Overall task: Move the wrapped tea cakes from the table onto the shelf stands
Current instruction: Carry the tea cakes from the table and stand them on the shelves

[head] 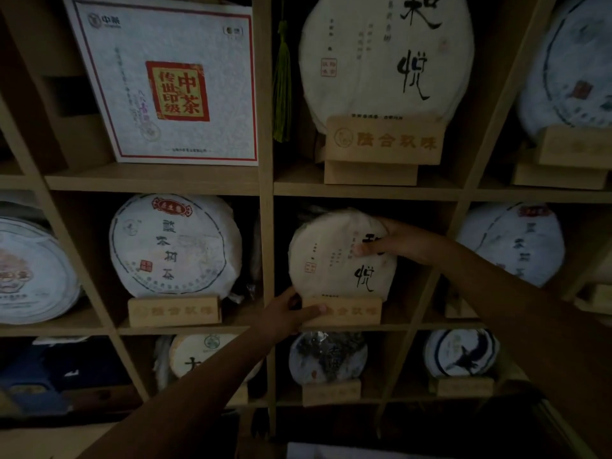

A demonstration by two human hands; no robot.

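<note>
**Inspector:** Gripping at two places. The right hand holds the upper right edge of the wrapped tea cake, thumb across its paper face and fingers behind. The left hand is curled round the left end of the engraved wooden stand, thumb on the front.

**Clerk:** Location of the cake?

**Inspector:** In the middle compartment of the shelf unit, upright, its lower edge behind the front bar of the stand. Whether it sits fully in the slot cannot be told from this view.

**Clerk:** Progress?

**Inspector:** Judged late in this placement: seating and release remain. Neighbouring compartments already carry cakes on stands, among them a matching larger cake directly above and a white cake with a red seal to the left. A boxed cake stands upper left. The table is out of view, so the number left to move cannot be stated.
</note>
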